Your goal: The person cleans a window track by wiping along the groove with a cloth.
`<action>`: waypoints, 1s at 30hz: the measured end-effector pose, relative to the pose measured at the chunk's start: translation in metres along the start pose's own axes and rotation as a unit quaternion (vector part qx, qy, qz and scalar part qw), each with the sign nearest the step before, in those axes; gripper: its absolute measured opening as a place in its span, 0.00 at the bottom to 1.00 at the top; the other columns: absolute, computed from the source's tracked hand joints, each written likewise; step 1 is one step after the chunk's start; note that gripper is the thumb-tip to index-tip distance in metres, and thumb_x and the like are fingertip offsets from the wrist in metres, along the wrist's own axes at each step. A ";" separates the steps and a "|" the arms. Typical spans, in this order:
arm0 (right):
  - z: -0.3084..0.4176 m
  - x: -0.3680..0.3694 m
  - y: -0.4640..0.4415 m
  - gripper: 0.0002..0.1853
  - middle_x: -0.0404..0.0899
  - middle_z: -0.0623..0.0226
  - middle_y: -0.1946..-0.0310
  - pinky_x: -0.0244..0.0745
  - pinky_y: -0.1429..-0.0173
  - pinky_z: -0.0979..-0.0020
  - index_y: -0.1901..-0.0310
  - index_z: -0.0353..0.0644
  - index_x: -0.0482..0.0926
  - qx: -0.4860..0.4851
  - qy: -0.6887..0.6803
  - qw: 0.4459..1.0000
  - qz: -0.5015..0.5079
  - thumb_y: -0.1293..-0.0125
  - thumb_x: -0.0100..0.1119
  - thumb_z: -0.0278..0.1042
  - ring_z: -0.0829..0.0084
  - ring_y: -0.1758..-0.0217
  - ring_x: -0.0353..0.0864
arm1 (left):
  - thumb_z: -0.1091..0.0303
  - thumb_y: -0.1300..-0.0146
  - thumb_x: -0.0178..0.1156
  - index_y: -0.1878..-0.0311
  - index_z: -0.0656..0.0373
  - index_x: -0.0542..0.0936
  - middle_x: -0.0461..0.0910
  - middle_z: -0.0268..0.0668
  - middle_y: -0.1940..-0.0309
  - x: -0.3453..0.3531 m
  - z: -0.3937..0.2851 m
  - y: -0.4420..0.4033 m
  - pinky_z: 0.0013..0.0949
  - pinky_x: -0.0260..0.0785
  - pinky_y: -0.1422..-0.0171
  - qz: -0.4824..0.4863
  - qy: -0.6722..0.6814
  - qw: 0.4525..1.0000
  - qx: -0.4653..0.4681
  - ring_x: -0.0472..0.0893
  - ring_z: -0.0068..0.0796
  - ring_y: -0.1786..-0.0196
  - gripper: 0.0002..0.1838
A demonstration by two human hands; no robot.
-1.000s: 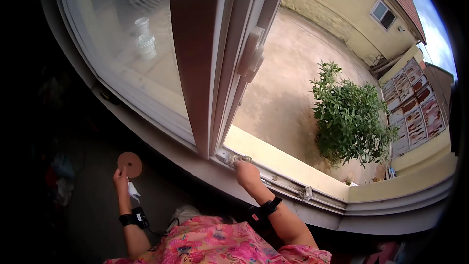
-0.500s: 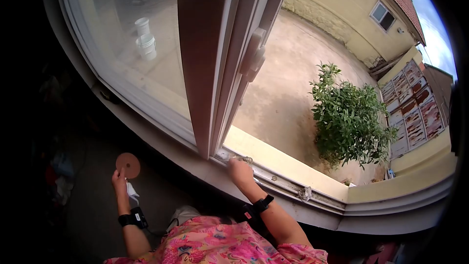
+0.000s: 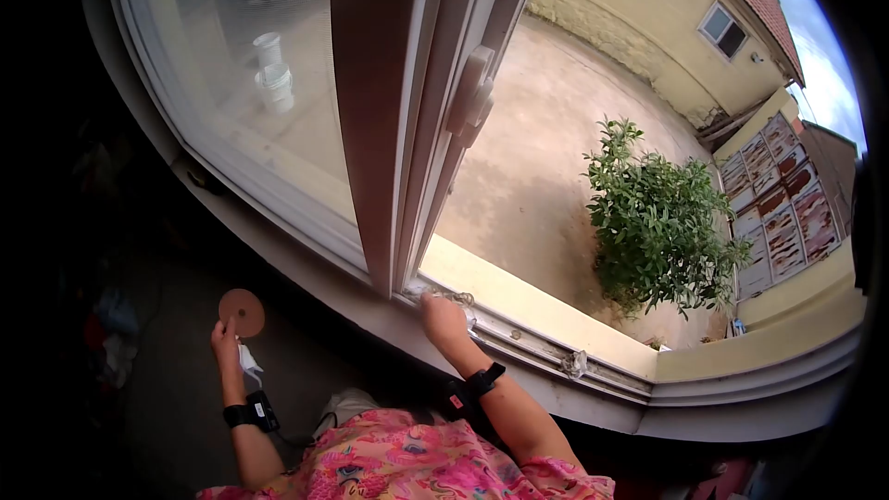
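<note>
My left hand [image 3: 225, 341] is closed on the edge of a flat, round pinkish-brown disc [image 3: 248, 307] with a dark spot at its centre. Something white and crumpled [image 3: 247, 360] hangs just below that hand, perhaps a tissue or cloth. Down in the sliding-window track [image 3: 519, 341], my right hand [image 3: 445, 322] presses with curled fingers close to the foot of the sash [image 3: 403, 250]. A pale, crumpled clump [image 3: 460, 298] shows beside its fingertips; whether the fingers grip it is hidden. Farther right along the track sits another crumpled greyish-white clump [image 3: 574, 365].
The sash carries a white latch [image 3: 472, 97]. A sill [image 3: 370, 319] runs below the window frame. Outside are a leafy bush [image 3: 657, 222], white buckets [image 3: 274, 88] behind the glass and a rusty gate [image 3: 787, 194]. Dark clutter lies at lower left.
My right hand has slid a little left along the track, toward the foot of the sash, its forearm moving with it. The left hand and disc look almost unchanged.
</note>
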State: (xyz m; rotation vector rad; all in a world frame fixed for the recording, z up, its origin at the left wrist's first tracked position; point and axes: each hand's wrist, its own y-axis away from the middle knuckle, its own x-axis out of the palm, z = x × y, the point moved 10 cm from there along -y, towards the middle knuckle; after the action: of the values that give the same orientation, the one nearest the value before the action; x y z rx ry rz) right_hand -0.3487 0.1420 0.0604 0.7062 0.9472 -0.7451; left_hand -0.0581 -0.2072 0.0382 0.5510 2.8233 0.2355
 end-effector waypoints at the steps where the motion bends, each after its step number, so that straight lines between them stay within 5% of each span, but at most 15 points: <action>1: -0.003 -0.004 0.005 0.07 0.75 0.49 0.74 0.71 0.63 0.56 0.68 0.38 0.71 0.000 -0.001 1.000 0.000 0.45 0.42 0.28 0.51 0.67 0.76 | 0.62 0.42 0.54 0.68 0.58 0.75 0.65 0.23 0.83 0.001 -0.002 0.000 0.17 0.51 0.79 0.000 0.000 1.000 0.001 0.61 0.10 0.81 0.09; 6: -0.060 -0.027 0.046 0.08 0.75 0.51 0.77 0.69 0.65 0.55 0.70 0.40 0.72 0.059 0.043 0.997 0.019 0.45 0.43 0.31 0.52 0.68 0.76 | 0.62 0.42 0.53 0.69 0.58 0.74 0.66 0.23 0.83 -0.006 0.014 -0.005 0.18 0.52 0.79 0.004 -0.002 1.000 -0.024 0.61 0.10 0.81 0.09; 16: 0.007 -0.001 -0.007 0.08 0.76 0.51 0.75 0.71 0.65 0.56 0.69 0.40 0.73 -0.036 -0.007 0.999 -0.022 0.45 0.42 0.29 0.53 0.69 0.77 | 0.62 0.42 0.53 0.67 0.60 0.75 0.68 0.25 0.80 0.000 0.004 -0.002 0.19 0.54 0.77 -0.019 -0.002 0.999 -0.028 0.63 0.11 0.79 0.10; 22: -0.053 -0.027 0.044 0.09 0.76 0.52 0.73 0.69 0.61 0.56 0.71 0.39 0.73 0.046 0.040 0.997 0.043 0.45 0.42 0.32 0.52 0.65 0.75 | 0.62 0.42 0.53 0.65 0.60 0.76 0.67 0.25 0.81 0.003 0.005 -0.005 0.18 0.54 0.77 0.018 -0.015 1.000 -0.015 0.63 0.11 0.79 0.11; 30: 0.000 0.002 -0.003 0.10 0.76 0.50 0.72 0.71 0.62 0.55 0.70 0.38 0.73 0.006 0.005 1.000 0.018 0.44 0.41 0.31 0.52 0.65 0.76 | 0.63 0.43 0.54 0.64 0.60 0.76 0.67 0.25 0.81 0.008 0.002 -0.002 0.18 0.53 0.78 0.007 0.001 1.000 -0.027 0.62 0.11 0.81 0.10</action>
State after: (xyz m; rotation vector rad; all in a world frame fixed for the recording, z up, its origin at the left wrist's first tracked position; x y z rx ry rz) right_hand -0.3506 0.1395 0.0577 0.7359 0.9375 -0.7168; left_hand -0.0657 -0.2055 0.0343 0.5585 2.8061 0.3129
